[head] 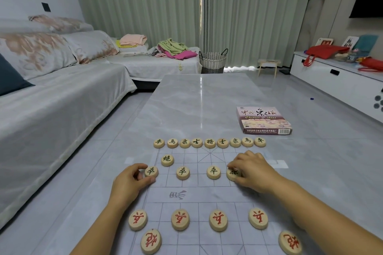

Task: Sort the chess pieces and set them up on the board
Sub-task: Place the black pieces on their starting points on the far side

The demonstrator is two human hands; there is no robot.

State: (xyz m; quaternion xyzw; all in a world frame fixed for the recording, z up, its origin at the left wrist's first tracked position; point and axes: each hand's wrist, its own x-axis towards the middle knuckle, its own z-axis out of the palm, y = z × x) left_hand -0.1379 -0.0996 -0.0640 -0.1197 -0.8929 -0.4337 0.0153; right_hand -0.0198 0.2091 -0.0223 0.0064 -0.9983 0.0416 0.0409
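Note:
A thin printed chess board sheet (199, 192) lies on the grey marble table. Several round wooden pieces with dark characters form the far row (210, 143). One dark cannon piece (167, 160) sits behind it on the left, and two dark soldiers (182, 172) (213, 172) stand in the middle. My left hand (130, 182) pinches the leftmost dark soldier (151, 171) on the board's left edge. My right hand (251, 171) grips another dark soldier (233, 174), partly covering it. Red soldiers (179, 219) and two red cannons (150, 241) (290, 242) line the near side.
The Chinese chess box (264, 120) lies on the table, far right of the board. A sofa with a light cover (62, 99) runs along the left. A woven basket (212, 62), a small stool (268, 65) and a white cabinet (335, 80) stand beyond.

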